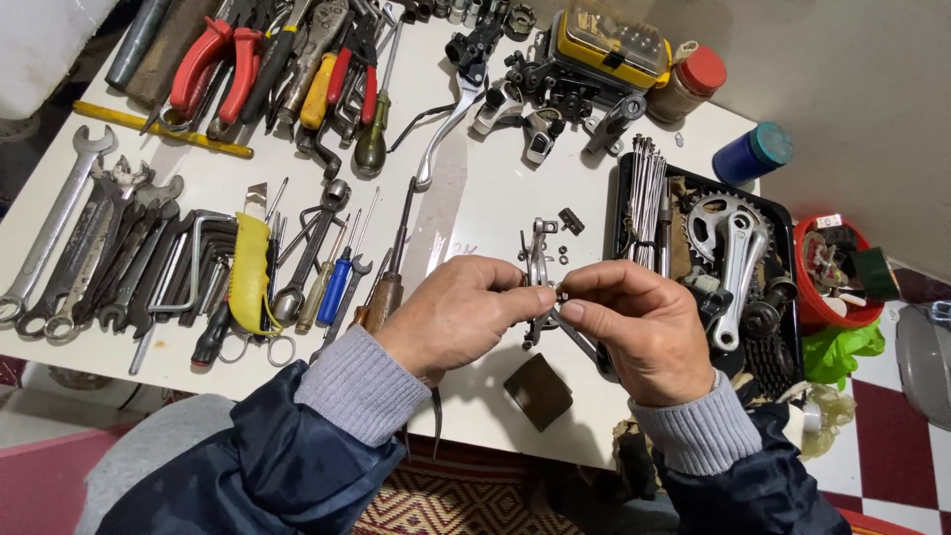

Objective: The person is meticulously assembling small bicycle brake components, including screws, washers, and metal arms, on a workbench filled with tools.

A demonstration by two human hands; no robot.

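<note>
Over the front of a white table (495, 198), my left hand (461, 312) and my right hand (634, 327) meet on a small silver metal bicycle brake part (540, 260). The left hand pinches it from the left. With thumb and forefinger, the right hand grips a small piece at its right side (563, 294). A thin metal arm (580, 342) sticks out below the hands. Small loose bolts and a dark block (570, 220) lie on the table just behind the part.
Wrenches (69, 248), hex keys, screwdrivers (337, 282) and pliers (213, 69) cover the table's left. A black tray (783, 213) with a crank (738, 263), sprockets and spokes (646, 193) sits right. Brake levers, a yellow bit case (609, 45), jars and a red tub (837, 272) stand behind.
</note>
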